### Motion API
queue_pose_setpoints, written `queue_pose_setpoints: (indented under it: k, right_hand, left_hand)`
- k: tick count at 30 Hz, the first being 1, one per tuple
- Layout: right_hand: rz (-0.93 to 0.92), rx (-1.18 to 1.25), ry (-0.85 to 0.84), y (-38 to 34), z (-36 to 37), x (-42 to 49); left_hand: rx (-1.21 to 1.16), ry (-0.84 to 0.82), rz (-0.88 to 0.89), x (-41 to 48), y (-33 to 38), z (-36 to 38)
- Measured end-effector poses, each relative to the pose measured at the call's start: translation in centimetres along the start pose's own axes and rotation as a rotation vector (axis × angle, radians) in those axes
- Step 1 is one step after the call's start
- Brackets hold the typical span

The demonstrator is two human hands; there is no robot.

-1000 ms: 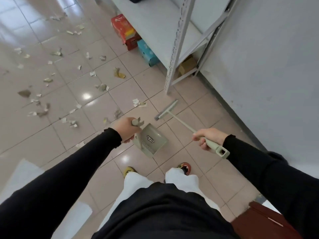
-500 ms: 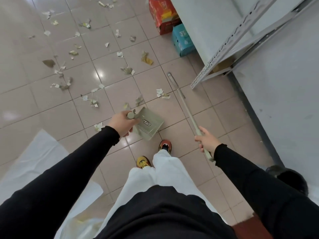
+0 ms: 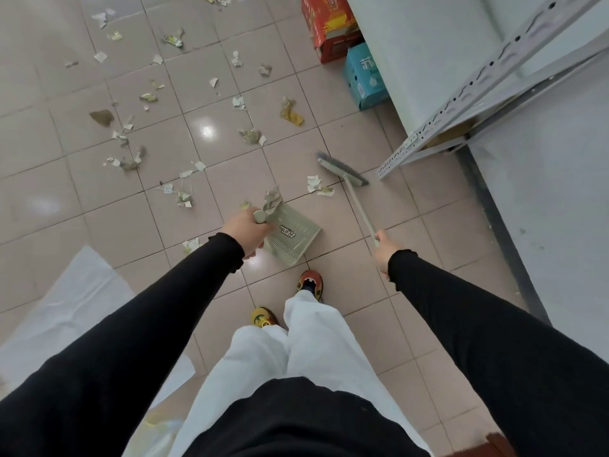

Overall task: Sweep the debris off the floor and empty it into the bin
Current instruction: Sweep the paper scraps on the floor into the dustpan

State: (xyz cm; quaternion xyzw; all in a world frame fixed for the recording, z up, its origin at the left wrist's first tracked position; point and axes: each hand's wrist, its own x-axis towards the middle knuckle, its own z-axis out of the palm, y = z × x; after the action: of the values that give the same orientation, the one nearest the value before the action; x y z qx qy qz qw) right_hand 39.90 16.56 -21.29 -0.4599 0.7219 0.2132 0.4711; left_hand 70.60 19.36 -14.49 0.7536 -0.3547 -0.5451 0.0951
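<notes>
My left hand grips the handle of a pale green dustpan, which hangs just above the tiles in front of my feet. My right hand holds the thin handle of a matching broom; the broom head rests on the floor ahead, beside a few white paper scraps. Torn paper and leaf debris lies scattered over the pink floor tiles ahead and to the left. A white bin bag lies at the lower left; no bin body shows.
A grey metal shelf rack stands to the right against a grey wall, its foot near the broom head. A red box and a blue box sit under the shelf. My shoes stand just behind the dustpan.
The broom head has swung from pointing away along the floor to lying crosswise next to the white scraps. My view has shifted forward; the dustpan stays held in front of my feet.
</notes>
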Motion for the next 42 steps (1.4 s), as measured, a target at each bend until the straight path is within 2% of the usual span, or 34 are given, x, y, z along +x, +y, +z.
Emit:
queue_pose_setpoints:
  k: [3,6,9,12,16,19,23,26,32,42]
  right_hand:
    - [-0.015,-0.089,-0.114,1.9,1.7,-2.9]
    - [-0.015,0.003,-0.234,4.9,1.2,-6.6]
    - [-0.073,0.079,-0.276,7.5,-0.5,-11.1]
    - [-0.081,0.100,-0.240,8.5,0.1,-14.0]
    - [-0.064,0.020,-0.111,6.4,3.3,-11.9]
    - [-0.027,0.046,-0.144,4.4,5.3,-10.4]
    - [-0.020,0.241,-0.203,5.3,7.5,-14.3]
    - [-0.034,0.340,-0.154,6.7,10.4,-18.5]
    - [-0.079,0.303,-0.045,3.2,16.4,-21.0]
    - [-0.165,0.270,-0.074,-5.5,27.0,-24.8]
  left_hand:
    - [-0.010,-0.001,-0.032,0.4,0.2,-0.1]
    - [0.012,-0.013,-0.029,0.1,0.2,-0.2]
    - [0.023,-0.018,-0.028,-0.5,-0.2,-0.1]
    - [0.038,-0.012,-0.026,-0.8,-0.9,-0.1]
    - [0.027,-0.022,-0.023,-1.4,-1.8,-0.2]
    - [0.025,-0.027,-0.005,-2.1,-2.7,-0.4]
    - [0.069,-0.042,0.039,-3.8,-4.7,-1.0]
    - [0.127,-0.037,0.103,-5.9,-7.8,-2.4]
    - [0.221,-0.028,0.184,-11.6,-17.3,-7.8]
    - [0.104,0.045,0.067,-19.7,-31.3,-17.4]
